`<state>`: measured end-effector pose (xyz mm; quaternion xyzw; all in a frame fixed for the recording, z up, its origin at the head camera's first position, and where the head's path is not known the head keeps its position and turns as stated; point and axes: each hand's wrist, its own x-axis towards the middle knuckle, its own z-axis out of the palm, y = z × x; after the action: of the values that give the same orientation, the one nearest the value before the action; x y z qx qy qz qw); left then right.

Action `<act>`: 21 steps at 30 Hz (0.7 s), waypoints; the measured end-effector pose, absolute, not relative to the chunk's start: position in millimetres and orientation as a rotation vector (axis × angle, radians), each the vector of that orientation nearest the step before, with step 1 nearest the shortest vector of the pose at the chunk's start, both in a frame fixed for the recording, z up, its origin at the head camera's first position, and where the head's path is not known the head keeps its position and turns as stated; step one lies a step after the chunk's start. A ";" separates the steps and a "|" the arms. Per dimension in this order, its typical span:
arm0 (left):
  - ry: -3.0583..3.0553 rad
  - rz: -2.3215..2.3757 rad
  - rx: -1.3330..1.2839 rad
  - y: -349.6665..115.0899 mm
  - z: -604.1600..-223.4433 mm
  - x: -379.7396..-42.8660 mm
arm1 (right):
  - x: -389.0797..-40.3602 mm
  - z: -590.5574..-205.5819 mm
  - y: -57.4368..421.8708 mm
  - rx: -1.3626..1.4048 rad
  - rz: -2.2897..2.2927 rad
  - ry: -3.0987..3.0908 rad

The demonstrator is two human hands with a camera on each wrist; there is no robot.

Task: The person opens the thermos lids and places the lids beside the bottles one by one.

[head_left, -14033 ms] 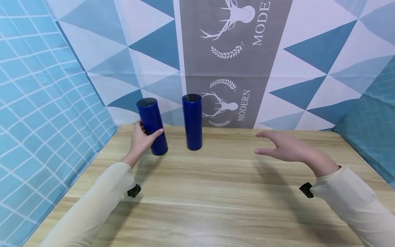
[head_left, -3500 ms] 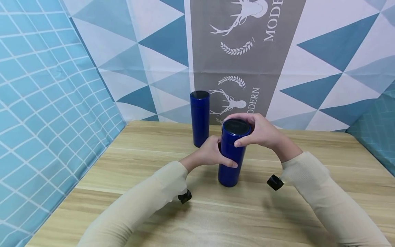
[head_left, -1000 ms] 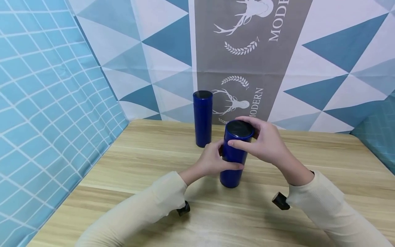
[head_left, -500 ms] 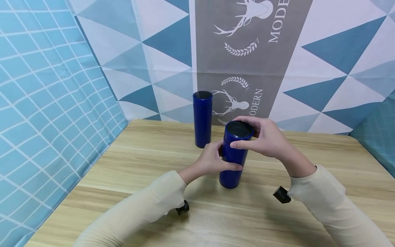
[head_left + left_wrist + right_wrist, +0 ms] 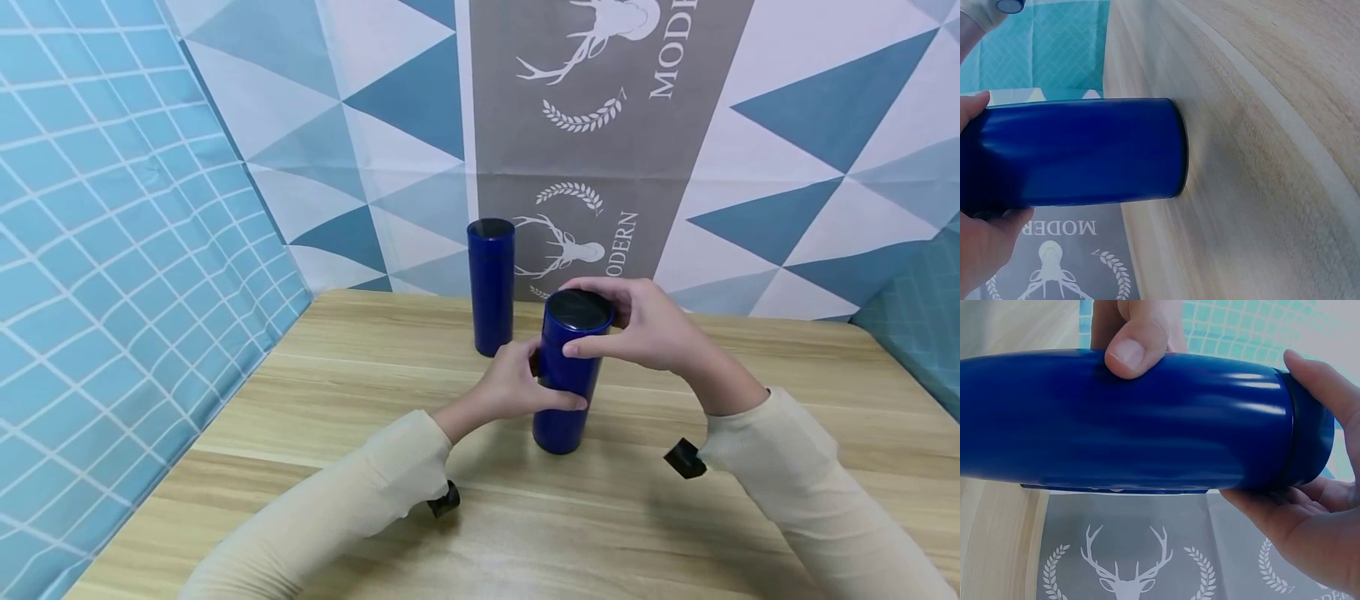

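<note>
Still gripped, still capped, barely budged in the last half second
Left to right, we've got the far bottle standing untouched, the left hand wrapped round the near bottle mid-table, then the right hand clamped on its lid. So we'd say no real progress. That near bottle's glossy deep blue, black-topped, dark seam unbroken.

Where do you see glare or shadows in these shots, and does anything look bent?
Head view: pale sheen on the table, soft shadows near the left sleeve and right sleeve; right wrist view: bright streaks on the blue bottle near its cap, its sides bowing, perhaps lens distortion; left wrist view: no such sharp streaks on it.
</note>
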<state>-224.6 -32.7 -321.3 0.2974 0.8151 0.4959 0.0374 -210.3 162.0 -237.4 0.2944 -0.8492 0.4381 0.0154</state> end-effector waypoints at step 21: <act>2.476 1.527 0.918 -33.0 -318.2 -224.7 | -224.4 -237.2 170.5 1.115 1.466 -2.625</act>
<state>-224.7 -33.0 -318.2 0.3005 0.8109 0.5001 0.0457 -224.4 170.5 -237.2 0.3476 -0.8181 0.4570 -0.0325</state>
